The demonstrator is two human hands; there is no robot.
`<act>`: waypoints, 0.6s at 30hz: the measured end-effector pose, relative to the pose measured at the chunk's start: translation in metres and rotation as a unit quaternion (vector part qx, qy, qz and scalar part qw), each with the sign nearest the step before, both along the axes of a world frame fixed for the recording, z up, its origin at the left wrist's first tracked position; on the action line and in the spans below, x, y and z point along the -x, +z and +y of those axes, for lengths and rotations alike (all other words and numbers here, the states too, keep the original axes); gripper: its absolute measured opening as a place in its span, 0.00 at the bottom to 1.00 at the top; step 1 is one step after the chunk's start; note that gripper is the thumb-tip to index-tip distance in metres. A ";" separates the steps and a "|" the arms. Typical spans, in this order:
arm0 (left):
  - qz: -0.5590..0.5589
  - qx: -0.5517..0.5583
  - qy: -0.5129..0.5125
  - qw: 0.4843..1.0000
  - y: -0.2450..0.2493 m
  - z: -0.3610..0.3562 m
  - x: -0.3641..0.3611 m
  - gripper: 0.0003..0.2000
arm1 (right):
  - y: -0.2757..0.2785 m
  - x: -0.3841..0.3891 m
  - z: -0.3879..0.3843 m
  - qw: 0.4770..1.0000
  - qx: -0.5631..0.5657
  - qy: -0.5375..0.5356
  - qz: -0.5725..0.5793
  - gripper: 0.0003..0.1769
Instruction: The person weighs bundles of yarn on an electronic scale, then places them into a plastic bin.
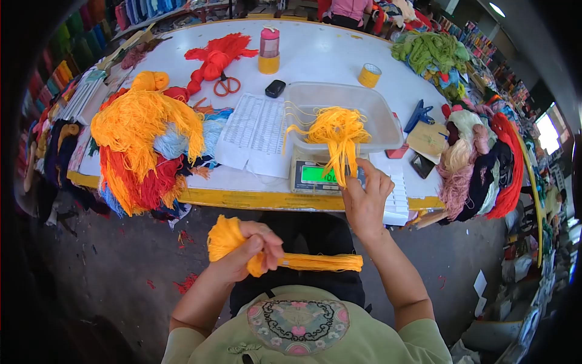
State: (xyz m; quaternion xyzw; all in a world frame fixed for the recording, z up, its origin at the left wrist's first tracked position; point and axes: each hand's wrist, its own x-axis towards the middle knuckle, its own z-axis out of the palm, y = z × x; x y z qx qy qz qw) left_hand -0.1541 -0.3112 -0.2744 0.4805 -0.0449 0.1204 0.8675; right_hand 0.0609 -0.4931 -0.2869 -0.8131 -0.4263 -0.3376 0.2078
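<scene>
My left hand (260,246) is closed around a hank of orange-yellow yarn (321,262) over my lap. Its bunched end puffs out left of the fist, and its straight tail points right. At the table's front edge, my right hand (368,197) has bent fingers at the lower end of loose yellow yarn (341,136), seemingly pinching the strands. That yarn lies in a translucent plastic tub (379,115) and hangs over its front rim. Beneath the tub stands a digital scale (298,182) with a lit green display, partly covered by the strands.
A heap of yellow yarn (136,124) lies on the left, beside printed sheets (251,130). Scissors (227,86), red yarn (221,54), a bottle (269,51), a black object (275,89) and tape (369,76) sit farther back. Mixed yarn hanks (479,158) and a blue clip (418,115) are right.
</scene>
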 end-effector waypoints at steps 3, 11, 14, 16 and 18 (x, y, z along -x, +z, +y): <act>0.009 -0.082 -0.013 0.997 0.002 -0.006 -0.023 0.13 | 0.006 -0.001 -0.006 1.000 -0.007 0.011 -0.003 0.14; 0.068 -0.145 -0.023 0.987 -0.001 -0.021 -0.055 0.11 | 0.011 -0.020 -0.027 0.999 0.013 0.029 0.030 0.13; 0.071 -0.165 -0.016 0.984 0.003 -0.027 -0.064 0.11 | 0.011 -0.023 -0.035 0.985 -0.037 0.032 0.167 0.11; 0.079 -0.209 0.001 0.975 0.012 -0.031 -0.070 0.11 | 0.013 -0.022 -0.039 0.924 -0.128 0.098 0.347 0.09; 0.099 -0.278 0.027 0.955 0.033 -0.035 -0.077 0.11 | 0.020 -0.016 -0.041 0.755 -0.256 0.213 0.566 0.09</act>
